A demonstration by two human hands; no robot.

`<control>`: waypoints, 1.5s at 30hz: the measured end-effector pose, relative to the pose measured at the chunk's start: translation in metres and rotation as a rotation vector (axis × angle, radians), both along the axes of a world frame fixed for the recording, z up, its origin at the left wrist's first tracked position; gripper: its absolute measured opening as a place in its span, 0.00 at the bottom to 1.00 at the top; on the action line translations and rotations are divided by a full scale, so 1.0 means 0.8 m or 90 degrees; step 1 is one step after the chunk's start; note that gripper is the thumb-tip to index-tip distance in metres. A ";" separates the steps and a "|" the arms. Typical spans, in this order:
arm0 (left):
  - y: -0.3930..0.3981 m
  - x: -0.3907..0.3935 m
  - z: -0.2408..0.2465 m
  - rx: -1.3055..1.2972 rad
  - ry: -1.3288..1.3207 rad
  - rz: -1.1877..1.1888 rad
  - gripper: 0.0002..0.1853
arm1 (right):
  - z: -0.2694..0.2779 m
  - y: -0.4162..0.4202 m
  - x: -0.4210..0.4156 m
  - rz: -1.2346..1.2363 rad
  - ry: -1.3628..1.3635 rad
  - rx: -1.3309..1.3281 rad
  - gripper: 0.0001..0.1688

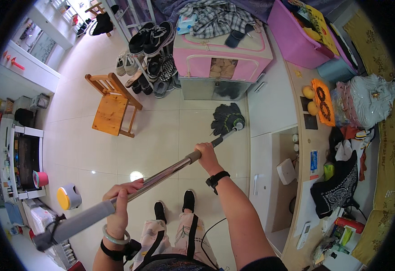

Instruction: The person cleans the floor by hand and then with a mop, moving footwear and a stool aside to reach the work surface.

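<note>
A mop with a metal handle [165, 176] slants across my view, from the lower left up to the right. Near the grey grip at its upper end, my left hand [119, 200] holds the pole with the thumb along one side and fingers over the other. My right hand [207, 156] is wrapped around the pole further down, just below a grey collar. The dark grey mop head [228, 118] rests on the tiled floor [150, 142], fanned out beside the white cabinet. It lies in front of the pink storage box's glass-like base.
A wooden chair [111, 105] stands left of the mop head, near a shoe rack [153, 61]. The pink fabric storage box [197, 64] bears clothes. White cabinets [261, 162] run along the right under a cluttered counter [314, 139]. A yellow-topped stool [68, 196] sits at left.
</note>
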State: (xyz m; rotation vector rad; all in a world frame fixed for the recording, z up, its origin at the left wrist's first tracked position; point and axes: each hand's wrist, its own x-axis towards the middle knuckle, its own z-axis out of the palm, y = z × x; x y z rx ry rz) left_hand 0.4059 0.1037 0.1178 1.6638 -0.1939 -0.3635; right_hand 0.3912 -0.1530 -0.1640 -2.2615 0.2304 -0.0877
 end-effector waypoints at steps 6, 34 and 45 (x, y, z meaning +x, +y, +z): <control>0.030 0.016 0.031 -0.053 0.023 -0.004 0.14 | 0.026 0.060 -0.041 -0.078 -0.078 -0.016 0.08; 0.089 0.004 0.124 -0.083 -0.195 -0.104 0.12 | 0.092 0.224 -0.027 -0.183 -0.200 0.091 0.05; 0.086 -0.030 0.052 -0.067 -0.068 -0.049 0.06 | 0.031 0.139 0.033 -0.071 -0.160 -0.013 0.07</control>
